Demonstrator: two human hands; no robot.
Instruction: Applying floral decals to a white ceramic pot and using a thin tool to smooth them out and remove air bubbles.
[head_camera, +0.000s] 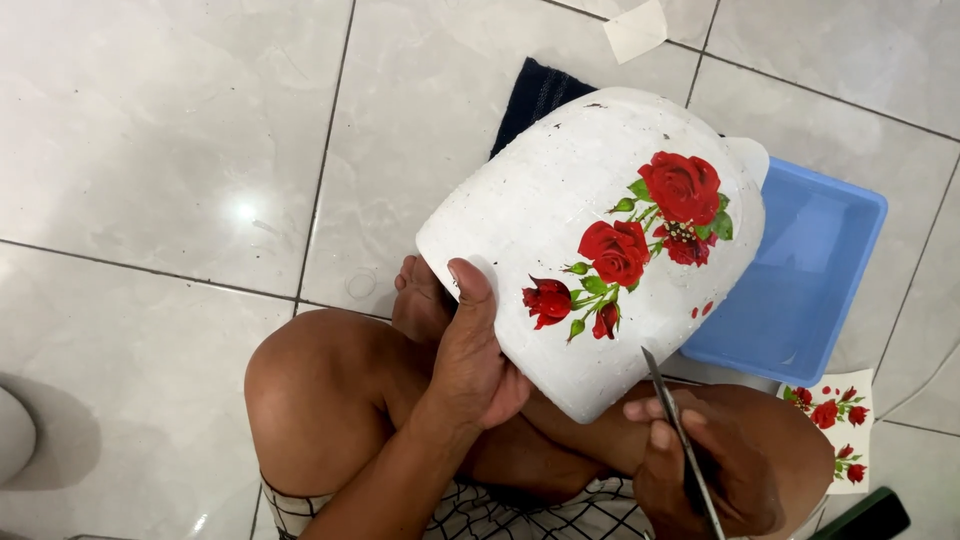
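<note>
Pot (560, 220), white with red rose decals, rests tilted over the person's lap, its lower edge near the right hand (700, 470), which grips a thin blade (680, 440). Left hand (475, 350) clasps the pot's rim. Beyond lies a blue tray (830, 260); open floor (170, 140) spreads left.

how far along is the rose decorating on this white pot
Done: a spray of red rose decals already sits on the white pot. In hand: the left hand grips the pot's rim while the right hand holds a thin blade near its lower edge. Left: more rose decals remain on the sheet beside the blue tray.
</note>
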